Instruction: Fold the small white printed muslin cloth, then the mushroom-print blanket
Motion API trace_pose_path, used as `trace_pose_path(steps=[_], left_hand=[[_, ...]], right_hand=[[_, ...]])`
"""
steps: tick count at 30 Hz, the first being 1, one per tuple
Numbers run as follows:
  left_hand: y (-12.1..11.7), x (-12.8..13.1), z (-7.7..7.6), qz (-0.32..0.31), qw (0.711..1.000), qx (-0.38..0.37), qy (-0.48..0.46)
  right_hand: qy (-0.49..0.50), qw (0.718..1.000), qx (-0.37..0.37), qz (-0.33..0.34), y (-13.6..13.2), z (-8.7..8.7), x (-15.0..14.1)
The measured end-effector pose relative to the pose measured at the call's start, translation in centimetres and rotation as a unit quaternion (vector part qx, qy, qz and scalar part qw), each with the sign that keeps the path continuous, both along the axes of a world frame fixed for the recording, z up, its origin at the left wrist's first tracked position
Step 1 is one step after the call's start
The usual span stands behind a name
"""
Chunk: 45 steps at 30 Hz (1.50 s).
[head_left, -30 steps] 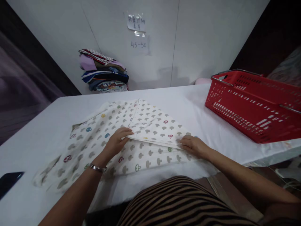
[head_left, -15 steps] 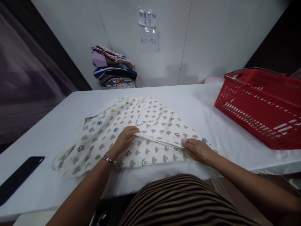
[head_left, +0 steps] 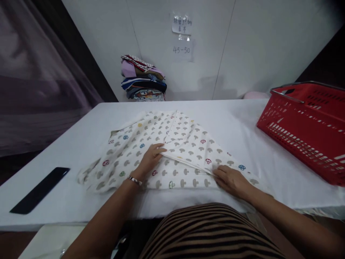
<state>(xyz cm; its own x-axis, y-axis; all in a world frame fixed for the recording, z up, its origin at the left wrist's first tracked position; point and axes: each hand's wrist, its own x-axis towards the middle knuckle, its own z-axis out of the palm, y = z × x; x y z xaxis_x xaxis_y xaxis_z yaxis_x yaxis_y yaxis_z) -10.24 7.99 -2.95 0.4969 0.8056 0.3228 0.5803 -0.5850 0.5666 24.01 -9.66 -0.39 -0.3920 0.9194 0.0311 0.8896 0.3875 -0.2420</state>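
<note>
A white top [head_left: 151,158] printed with grey and coloured mushrooms lies spread over the table in front of me, with a seam of small dots running up its middle. Its lower edge is turned up, making a pale slanting band. My left hand [head_left: 151,158] pinches this edge near the middle, fingers closed, a silver bracelet on the wrist. Farther right and closer to me, my right hand [head_left: 231,180] has its fingers closed on the other end of the same edge. Both thumbs are partly hidden by cloth and fingers.
A red plastic basket [head_left: 304,133] stands at the right of the white-covered table [head_left: 229,115]. The dark phone-like slab [head_left: 40,190] lies at the left. Folded clothes [head_left: 142,81] are stacked by the back wall, under paper signs [head_left: 182,50]. A purple curtain [head_left: 35,82] hangs at left.
The view has swung left, so everything appears farther right. My right hand has shifted slightly toward me, and the edge between my hands slants a bit more. Both hands keep their hold.
</note>
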Motion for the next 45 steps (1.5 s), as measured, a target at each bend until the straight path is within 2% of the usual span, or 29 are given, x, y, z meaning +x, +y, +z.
trace_pose_path(steps=[3,8,12,16,20,23,33,39,45], left_hand=[[-0.1,0.0,0.0,0.006,1.0,-0.025,-0.015],[-0.5,0.0,0.3,0.012,0.999,-0.044,-0.015],[-0.6,0.1,0.2,0.012,0.999,-0.039,-0.017],[-0.5,0.1,-0.1,0.013,0.999,-0.041,-0.02],[-0.5,0.1,-0.3,0.009,0.999,-0.049,-0.02],[-0.5,0.1,-0.3,0.022,0.998,-0.056,-0.029],[-0.7,0.1,-0.4,0.029,0.996,-0.069,-0.047],[-0.8,-0.2,1.0,0.001,0.992,-0.094,-0.081],[-0.5,0.3,3.3,-0.018,0.991,-0.094,-0.096]], right_hand=[[0.017,1.0,0.023,-0.007,1.1,0.2,-1.3],[0.011,1.0,0.021,0.009,4.5,0.4,-4.6],[-0.013,1.0,0.008,0.022,6.9,-0.4,-6.2],[-0.043,0.998,0.007,0.038,8.0,-1.0,-6.8],[-0.067,0.997,-0.001,0.045,8.0,-0.5,-6.9],[-0.048,0.997,0.0,0.053,7.5,-0.1,-7.1],[-0.045,0.996,-0.008,0.071,6.4,-0.3,-8.0],[-0.057,0.998,0.014,0.029,5.9,-0.6,-8.7],[-0.067,0.997,0.018,-0.015,6.2,-1.2,-9.1]])
